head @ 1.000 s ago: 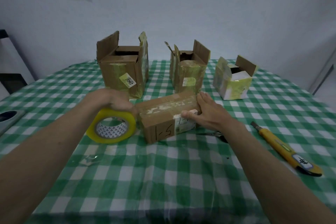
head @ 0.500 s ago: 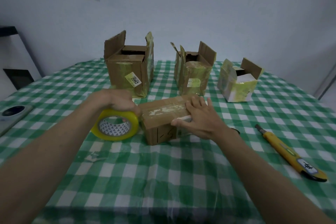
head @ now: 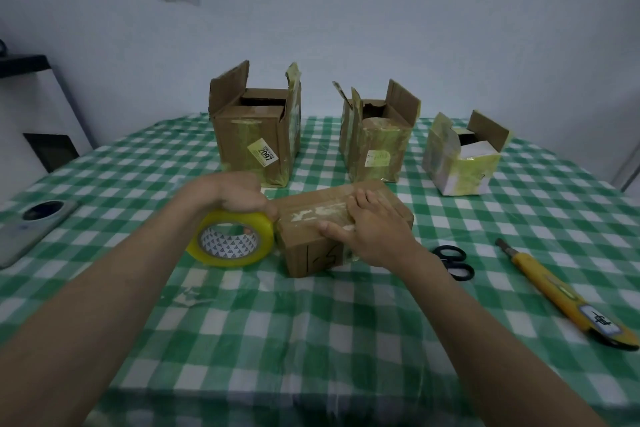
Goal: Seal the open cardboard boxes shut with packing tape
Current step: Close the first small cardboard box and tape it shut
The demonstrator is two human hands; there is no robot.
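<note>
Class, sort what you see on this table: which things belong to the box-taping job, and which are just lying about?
In the job:
yellow roll of packing tape, held by the left hand
closed brown cardboard box under the right hand
three open cardboard boxes

Lying about:
black-handled scissors
yellow utility knife
grey phone

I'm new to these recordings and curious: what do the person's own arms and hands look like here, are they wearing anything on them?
Nothing is worn as far as the head view shows. Both forearms are bare up to the frame's bottom edge, with no sleeves in sight. The left hand and right hand have no gloves, and no rings, watch or wristband show on the visible sides. No markings or bandages can be seen.
</note>
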